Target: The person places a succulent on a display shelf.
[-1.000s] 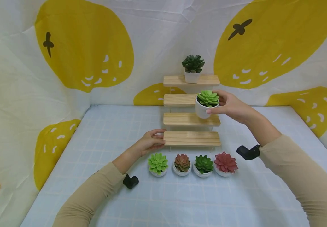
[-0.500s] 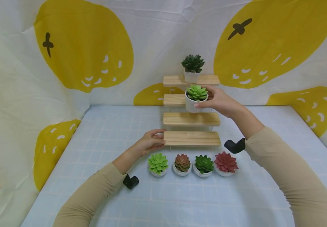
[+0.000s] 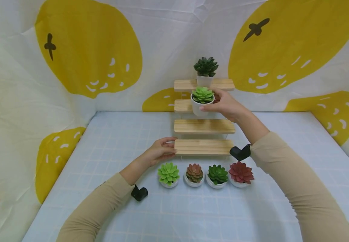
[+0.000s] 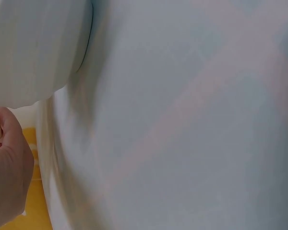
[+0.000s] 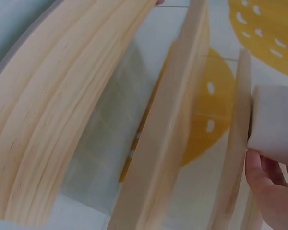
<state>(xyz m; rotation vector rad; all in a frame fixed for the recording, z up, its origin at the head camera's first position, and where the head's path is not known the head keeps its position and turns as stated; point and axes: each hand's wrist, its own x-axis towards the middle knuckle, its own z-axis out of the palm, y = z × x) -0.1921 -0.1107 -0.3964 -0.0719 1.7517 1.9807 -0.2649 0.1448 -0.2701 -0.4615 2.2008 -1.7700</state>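
My right hand (image 3: 227, 105) grips a white pot with a bright green succulent (image 3: 199, 108) in front of the second-highest board of a wooden tiered display stand (image 3: 204, 147). In the right wrist view the white pot (image 5: 278, 120) is right at a board's edge, with fingers (image 5: 259, 175) against its lower side. My left hand (image 3: 160, 152) pinches the left end of the stand's lowest board, thumb at the front edge. The left wrist view has part of that hand (image 4: 9, 172) beyond a large, close white pot (image 4: 33, 52). A dark green succulent (image 3: 206, 69) in a white pot stands on the top board.
Before the stand is a row of white-potted succulents: light green (image 3: 168, 174), brownish red (image 3: 194, 174), dark green (image 3: 217, 174) and red (image 3: 241, 173). A pale blue checked cloth (image 3: 174, 215) covers the table. Behind hangs a white cloth with yellow fruit prints (image 3: 89, 43).
My right hand has carried the potted green succulent leftward and a little up, from the right end of the boards to nearer their middle. My left hand stays at the lowest board.
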